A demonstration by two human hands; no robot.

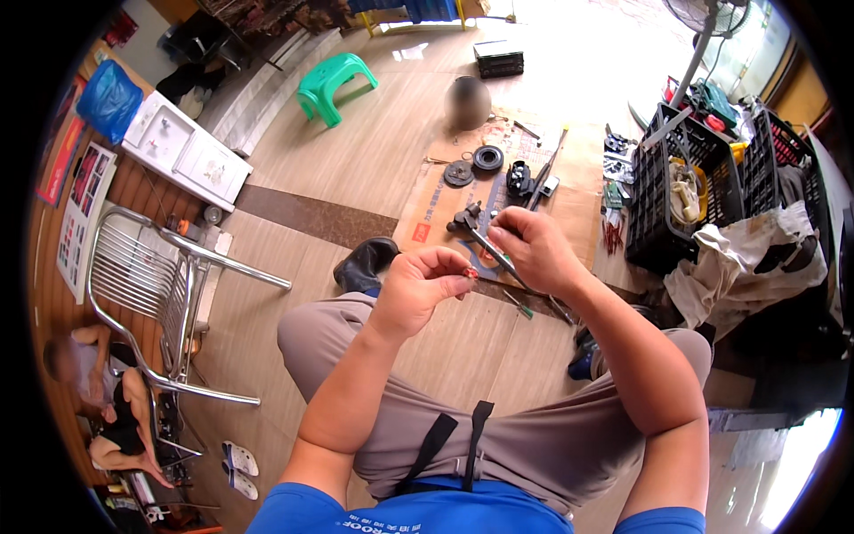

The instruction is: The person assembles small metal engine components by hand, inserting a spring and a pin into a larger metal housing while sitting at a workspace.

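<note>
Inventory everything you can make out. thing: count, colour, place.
Cardboard sheet: 1, brown, floor ahead
Round parts: 2, black and grey, on cardboard
Hammer-like tool: 1, dark, centre
Small piece: 1, reddish, centre
Stool: 1, green, upper left
Boxy device: 1, black, floor, top
Fan: 1, greyish, upper right
Crates: 2, black, right
Cloth: 1, off-white, by crates
Cabinet: 1, white, upper left
Plastic bag: 1, blue, far left
Chair: 1, silver, left
Clogs: 2, whitish, lower left
Seated person: 1, dark shorts, far left
Loose small parts: too small to count
Trousers: 1, grey-brown, below
Left hand: 1, bare, pinching small piece
Right hand: 1, bare, grip unclear
</note>
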